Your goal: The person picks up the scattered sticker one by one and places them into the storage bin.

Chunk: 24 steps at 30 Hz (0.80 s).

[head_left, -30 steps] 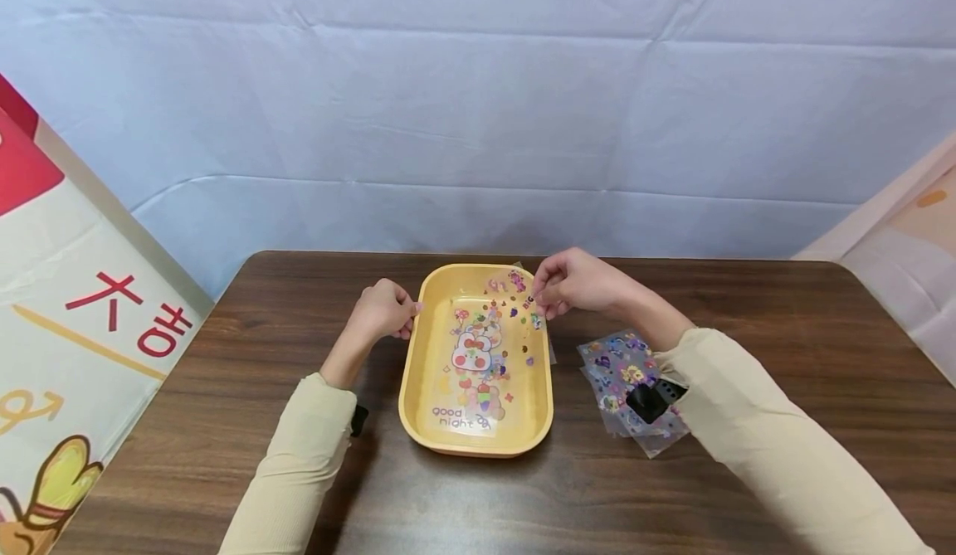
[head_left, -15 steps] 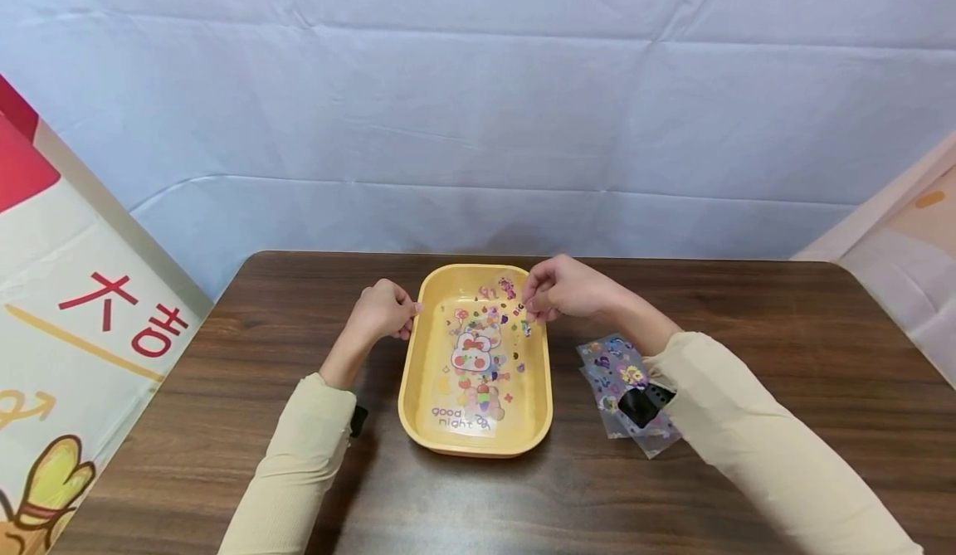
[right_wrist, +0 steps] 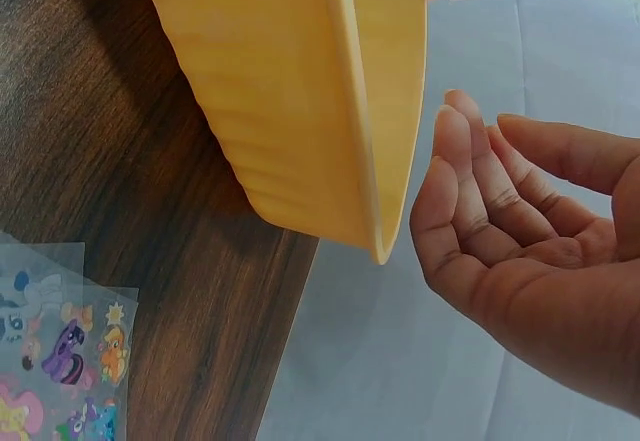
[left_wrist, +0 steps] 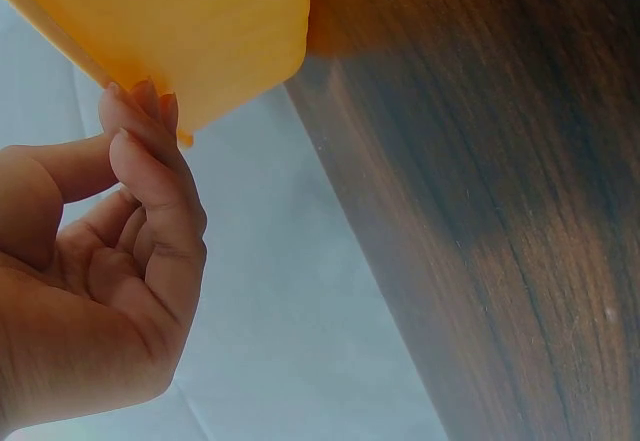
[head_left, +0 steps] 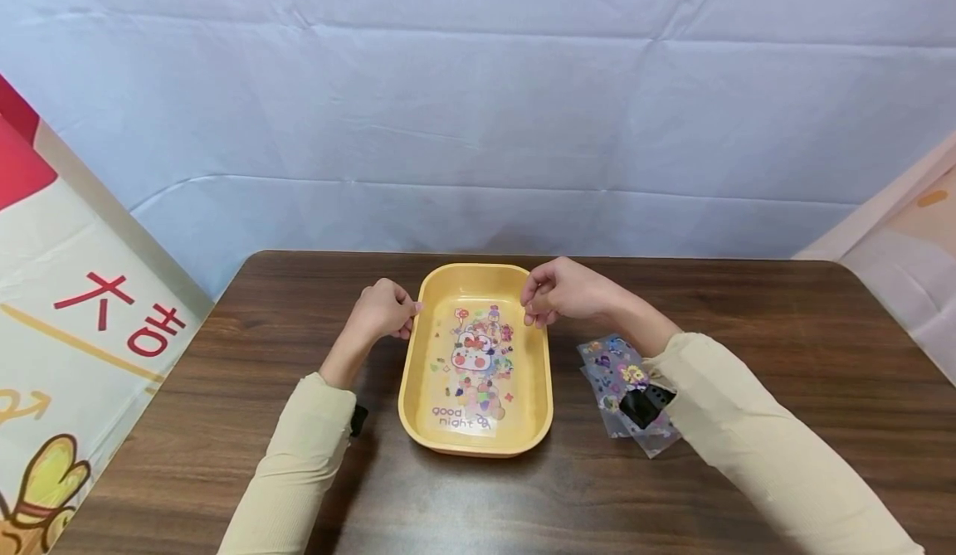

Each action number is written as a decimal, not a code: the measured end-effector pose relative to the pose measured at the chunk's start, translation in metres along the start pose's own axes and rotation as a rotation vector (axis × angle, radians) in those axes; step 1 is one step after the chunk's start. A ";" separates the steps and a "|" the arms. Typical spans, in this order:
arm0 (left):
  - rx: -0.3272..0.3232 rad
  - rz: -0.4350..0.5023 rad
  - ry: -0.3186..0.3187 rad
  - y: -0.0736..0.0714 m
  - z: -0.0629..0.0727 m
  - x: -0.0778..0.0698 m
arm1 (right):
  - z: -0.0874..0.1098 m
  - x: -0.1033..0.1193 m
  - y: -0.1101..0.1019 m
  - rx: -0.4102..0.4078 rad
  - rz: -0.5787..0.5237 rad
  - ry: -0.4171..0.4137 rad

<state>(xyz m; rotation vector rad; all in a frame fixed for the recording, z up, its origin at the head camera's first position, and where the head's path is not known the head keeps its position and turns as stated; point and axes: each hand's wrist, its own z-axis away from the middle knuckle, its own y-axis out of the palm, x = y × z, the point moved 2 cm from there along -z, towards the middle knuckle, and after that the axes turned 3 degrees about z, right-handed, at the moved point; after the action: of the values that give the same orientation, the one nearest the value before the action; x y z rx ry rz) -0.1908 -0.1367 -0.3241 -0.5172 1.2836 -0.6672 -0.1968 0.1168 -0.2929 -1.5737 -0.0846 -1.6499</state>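
A yellow plastic tray (head_left: 409, 389) stands on the table, with a clear sticker sheet (head_left: 472, 354) of small cartoon figures and the words "good night" in it. My left hand (head_left: 381, 310) pinches the tray's left rim near the far end; the left wrist view has its fingertips (left_wrist: 135, 111) against the yellow edge. Over the far right corner of the rim hovers my right hand (head_left: 560, 291). In the right wrist view its fingers (right_wrist: 450, 201) are loosely bent, thumb apart, nothing between them, beside the tray wall (right_wrist: 280, 101).
Several clear sticker sheets (head_left: 608, 389) with colourful pony figures lie overlapping on the dark wooden table (head_left: 784, 356) to the right of the tray, partly under my right wrist. A pale cloth (head_left: 478, 124) hangs behind the table's far edge. A printed cloth (head_left: 90, 356) is at the left.
The clear sticker sheet has left my right hand and dropped down into the tray, over the printed rabbit. My right hand has shifted slightly left; the left hand stays on the rim.
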 end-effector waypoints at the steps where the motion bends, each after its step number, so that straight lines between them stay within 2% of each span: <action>1: 0.000 -0.001 0.001 0.000 0.000 0.000 | 0.000 0.000 -0.001 -0.002 0.009 -0.001; 11: -0.002 -0.001 0.004 -0.002 0.001 0.000 | 0.008 0.001 -0.013 -0.035 0.039 0.028; 24: -0.006 0.005 0.000 -0.002 0.001 0.000 | 0.022 -0.009 -0.035 -0.068 0.045 0.052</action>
<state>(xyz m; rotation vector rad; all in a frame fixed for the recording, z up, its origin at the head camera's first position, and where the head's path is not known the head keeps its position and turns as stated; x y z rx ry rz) -0.1904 -0.1379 -0.3222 -0.5184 1.2872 -0.6598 -0.2014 0.1563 -0.2793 -1.5707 0.0338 -1.6728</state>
